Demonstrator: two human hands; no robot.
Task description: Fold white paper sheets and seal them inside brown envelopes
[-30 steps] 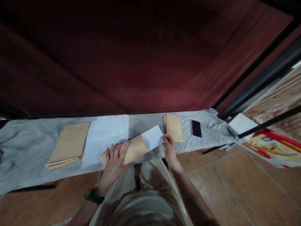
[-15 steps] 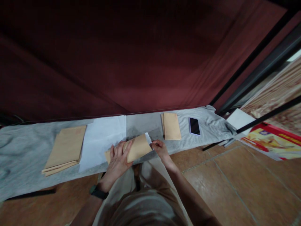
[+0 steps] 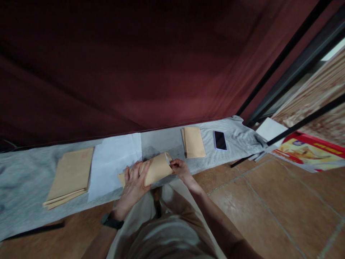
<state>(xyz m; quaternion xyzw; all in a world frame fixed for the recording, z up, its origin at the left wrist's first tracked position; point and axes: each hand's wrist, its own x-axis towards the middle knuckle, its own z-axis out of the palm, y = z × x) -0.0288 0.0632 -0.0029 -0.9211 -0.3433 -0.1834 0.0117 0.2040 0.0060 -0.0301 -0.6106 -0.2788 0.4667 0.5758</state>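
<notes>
In the head view, the left hand [image 3: 134,180] lies flat with its fingers spread on a tan paper envelope [image 3: 155,169], pressing it down at the near edge of the long table covered in grey cloth [image 3: 21,187]. The right hand [image 3: 181,169] sits at the envelope's right end, its fingertips pinched together on a small white corner of paper [image 3: 168,158] that peeks from the envelope's open mouth; almost all of that sheet is hidden inside. A dark wristband [image 3: 110,222] circles the left wrist. Just left of the envelope, partly under it, lies a large white sheet of paper [image 3: 113,162] spread flat on the cloth. Further left, touching that sheet's edge, rests a stack of tan envelopes [image 3: 70,176]. To the right of the hands, apart from them, sits a smaller stack of tan envelopes [image 3: 193,142], and just beyond it a black smartphone [image 3: 220,140] lies screen up. A dark red curtain [image 3: 134,64] hangs behind the table, and terracotta floor tiles [image 3: 269,201] spread to the right.
</notes>
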